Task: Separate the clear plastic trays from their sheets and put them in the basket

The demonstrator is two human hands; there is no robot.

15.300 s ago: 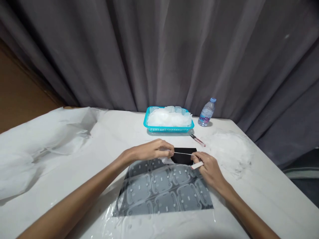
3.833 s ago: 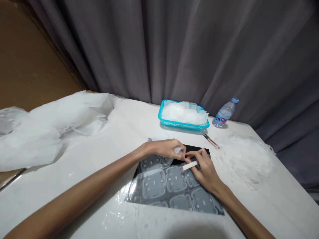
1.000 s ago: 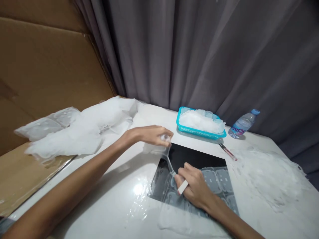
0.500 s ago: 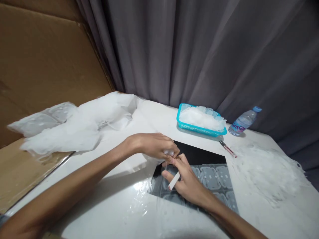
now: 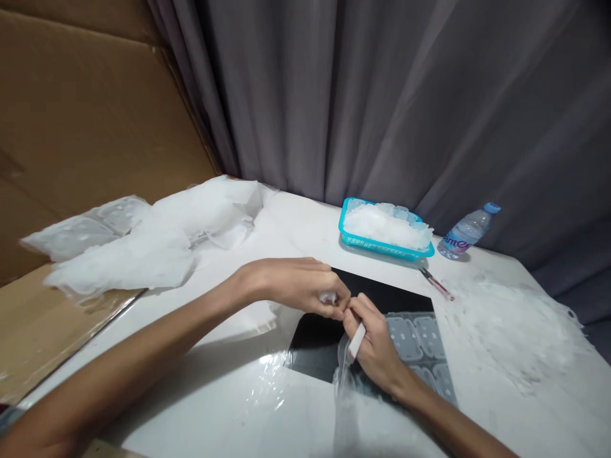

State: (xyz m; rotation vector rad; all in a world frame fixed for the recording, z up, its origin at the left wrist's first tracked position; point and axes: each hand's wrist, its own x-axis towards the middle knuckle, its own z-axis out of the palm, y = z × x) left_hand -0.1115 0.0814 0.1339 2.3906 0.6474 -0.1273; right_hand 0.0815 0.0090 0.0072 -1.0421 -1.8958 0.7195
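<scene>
Bunched up since the previous frame, the translucent sheet [image 5: 345, 385] gathers just below the right hand [image 5: 371, 340], its long fold running toward the person. That nearer hand grips a white stick [image 5: 357, 341]; the left hand [image 5: 305, 286] curls around a crumpled scrap [image 5: 328, 298], fingertips touching the right's.

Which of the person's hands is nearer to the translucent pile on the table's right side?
Right: the right hand is left of the translucent pile, apart from it; the left hand is farther left, beyond the right hand.
</scene>
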